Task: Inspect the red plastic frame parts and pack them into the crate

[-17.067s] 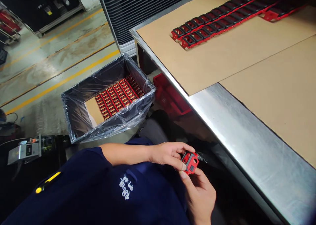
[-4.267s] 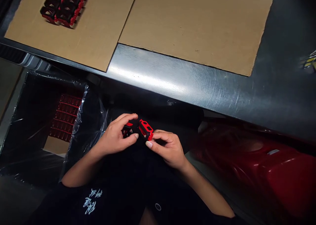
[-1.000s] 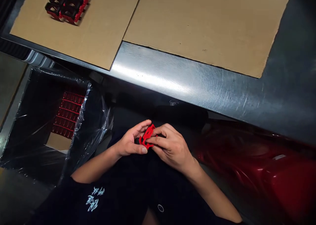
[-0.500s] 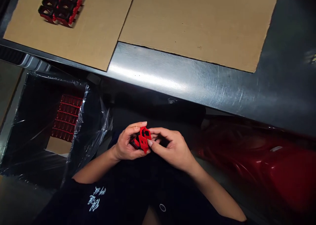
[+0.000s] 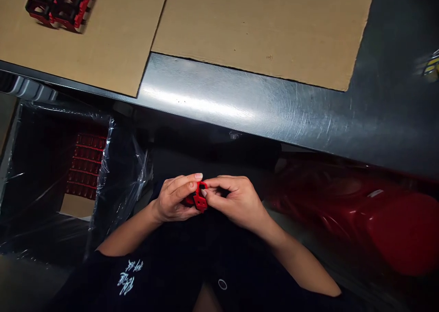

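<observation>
A small red and black plastic part (image 5: 200, 203) is held between my two hands, in front of my dark shirt and below the table edge. My left hand (image 5: 176, 198) wraps round it from the left, fingers along its top and underside. From the right, my right hand (image 5: 236, 195) pinches at the part's upper right side with thumb and index finger. Whether a smaller piece sits in that pinch I cannot tell. Much of the part is covered by my fingers.
Similar red and black parts (image 5: 65, 6) stand in rows on a cardboard sheet (image 5: 103, 60) upper left. Another cardboard sheet (image 5: 260, 33) lies on the metal table (image 5: 240, 97). A plastic-lined box (image 5: 37, 166) at left holds rows of red parts (image 5: 85, 166). A red plastic-like object (image 5: 398, 230) is at right.
The view has shifted, so table and box appear further left. The part has turned a little between my hands, my left fingers cover more of it, and my right thumb has moved higher.
</observation>
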{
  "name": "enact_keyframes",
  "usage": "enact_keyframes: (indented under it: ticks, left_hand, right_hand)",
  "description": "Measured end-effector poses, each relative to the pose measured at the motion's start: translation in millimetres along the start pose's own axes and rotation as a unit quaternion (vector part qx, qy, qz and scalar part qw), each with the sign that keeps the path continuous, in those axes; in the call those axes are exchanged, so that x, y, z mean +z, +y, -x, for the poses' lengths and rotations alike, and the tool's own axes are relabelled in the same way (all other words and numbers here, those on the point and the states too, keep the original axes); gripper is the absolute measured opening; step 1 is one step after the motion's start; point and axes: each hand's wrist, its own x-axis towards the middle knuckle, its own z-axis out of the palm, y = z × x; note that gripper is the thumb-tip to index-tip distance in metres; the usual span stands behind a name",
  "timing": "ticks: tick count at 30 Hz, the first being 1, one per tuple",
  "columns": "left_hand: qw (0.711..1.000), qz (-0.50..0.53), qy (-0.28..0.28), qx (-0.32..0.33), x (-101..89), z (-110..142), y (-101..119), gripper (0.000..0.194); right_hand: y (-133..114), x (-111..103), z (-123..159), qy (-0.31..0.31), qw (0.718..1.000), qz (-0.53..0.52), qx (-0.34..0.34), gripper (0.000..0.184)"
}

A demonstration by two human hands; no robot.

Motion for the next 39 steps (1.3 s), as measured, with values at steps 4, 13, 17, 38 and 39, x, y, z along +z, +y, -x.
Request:
enact_keyframes:
  ticks: [4, 13, 17, 38, 39]
  left_hand:
    - [1.0, -0.007, 0.002, -0.012, -2.7, 0.9, 3.1, 0.088]
    - [1.0, -0.009, 0.003, -0.008, -3.2, 1.0, 4.0, 0.083]
    - [1.0, -0.019, -0.001, -0.003, -2.0, 0.3, 2.4, 0.074]
    - [1.0, -0.017, -0.009, 0.002, -6.0, -1.5, 0.9, 0.086]
    - [1.0, -0.014, -0.01, -0.002, -6.4, -1.3, 1.0, 0.088]
  right_hand:
    - [-2.1, -1.4, -0.5, -0.027, 1.0, -0.011, -0.002, 0.021]
    - [1.7, -5.9, 0.3, -0.064, 0.997, -0.026, 0.025, 0.026]
    - [1.5, -1.1, -0.2, -0.039, 0.997, -0.034, 0.053, 0.018]
    - [1.1, -3.2, -3.4, -0.071, 0.991, -0.084, 0.071, 0.022]
    - [1.2, -5.2, -3.6, -0.081, 0.991, -0.081, 0.069, 0.023]
